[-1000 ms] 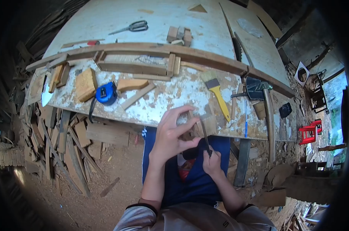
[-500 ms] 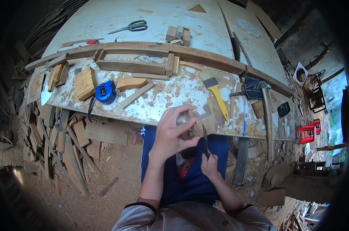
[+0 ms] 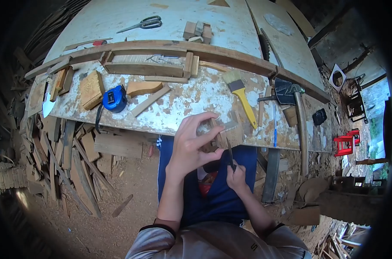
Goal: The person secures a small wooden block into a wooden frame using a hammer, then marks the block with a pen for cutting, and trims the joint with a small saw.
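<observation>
My left hand (image 3: 189, 144) grips a small wooden piece (image 3: 222, 137) between thumb and fingers, above the front edge of the bench. My right hand (image 3: 236, 177) is closed around the dark handle of a knife (image 3: 229, 151), low and to the right of the left hand. The narrow blade points up and lies along the right side of the wooden piece. My fingers hide part of the piece. Another light wood block (image 3: 234, 131) is just behind it on the bench edge.
On the worn bench (image 3: 183, 97) are a blue tape measure (image 3: 114, 99), a yellow-handled brush (image 3: 244, 103), a hammer (image 3: 300, 129), a blue pen (image 3: 274, 125) and several wood offcuts. Scissors (image 3: 144, 24) lie beyond a long wooden rail (image 3: 230, 59). Scrap wood (image 3: 77, 172) leans below left.
The view has shifted slightly, so the bench things appear a little higher and to the left. My right hand and the knife are slightly higher; both hands keep their hold.
</observation>
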Demonstrator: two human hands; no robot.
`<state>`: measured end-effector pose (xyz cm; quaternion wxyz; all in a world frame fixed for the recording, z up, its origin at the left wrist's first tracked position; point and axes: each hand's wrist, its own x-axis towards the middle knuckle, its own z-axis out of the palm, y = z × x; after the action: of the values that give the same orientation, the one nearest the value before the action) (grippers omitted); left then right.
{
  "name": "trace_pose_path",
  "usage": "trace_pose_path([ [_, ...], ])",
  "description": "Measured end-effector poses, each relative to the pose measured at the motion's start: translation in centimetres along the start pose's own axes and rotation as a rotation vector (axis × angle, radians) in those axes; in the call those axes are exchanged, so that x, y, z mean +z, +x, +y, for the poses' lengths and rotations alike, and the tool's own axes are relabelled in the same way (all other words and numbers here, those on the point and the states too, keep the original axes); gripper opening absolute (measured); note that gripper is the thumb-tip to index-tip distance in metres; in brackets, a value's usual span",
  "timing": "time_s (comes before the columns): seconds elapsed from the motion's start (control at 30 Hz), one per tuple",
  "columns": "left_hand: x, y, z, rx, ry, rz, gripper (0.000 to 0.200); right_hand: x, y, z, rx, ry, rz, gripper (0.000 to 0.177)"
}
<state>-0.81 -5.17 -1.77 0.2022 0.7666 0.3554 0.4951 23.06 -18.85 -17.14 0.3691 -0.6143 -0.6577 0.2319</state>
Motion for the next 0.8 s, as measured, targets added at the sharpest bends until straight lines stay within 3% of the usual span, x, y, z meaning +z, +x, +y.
trace_pose_path([
  [0.2, 0.2, -0.1, 0.0, -0.026, 0.011, -0.001, 0.063, -1.5, 2.4, -5.7, 0.04, 0.021, -0.04, 0.014],
  [0.3, 0.1, 0.0, 0.0, -0.001, -0.003, 0.004, 0.063, 0.7, 0.4, 0.6, 0.011, 0.014, -0.037, 0.014],
  [0.4, 0.5, -0.4, 0.1, -0.032, -0.001, 0.01, 0.062, -1.2, 3.2, -5.8, -0.008, 0.062, 0.024, 0.013],
  [0.5, 0.2, 0.0, 0.1, -0.033, -0.019, -0.006, 0.061, -1.5, 3.5, -5.2, -0.032, 0.055, -0.009, 0.01],
  [0.6, 0.1, 0.1, 0.3, -0.019, -0.002, -0.005, 0.061, -0.7, 2.1, -0.5, -0.075, 0.021, -0.069, 0.009],
  [0.73, 0.2, -0.2, 0.0, -0.068, -0.036, 0.005, 0.061, -2.8, 4.0, -6.6, 0.028, 0.11, -0.082, 0.01],
  [0.8, 0.0, 0.0, -0.1, -0.018, -0.027, -0.002, 0.062, -1.5, 3.1, -4.1, -0.033, 0.089, -0.023, 0.012],
])
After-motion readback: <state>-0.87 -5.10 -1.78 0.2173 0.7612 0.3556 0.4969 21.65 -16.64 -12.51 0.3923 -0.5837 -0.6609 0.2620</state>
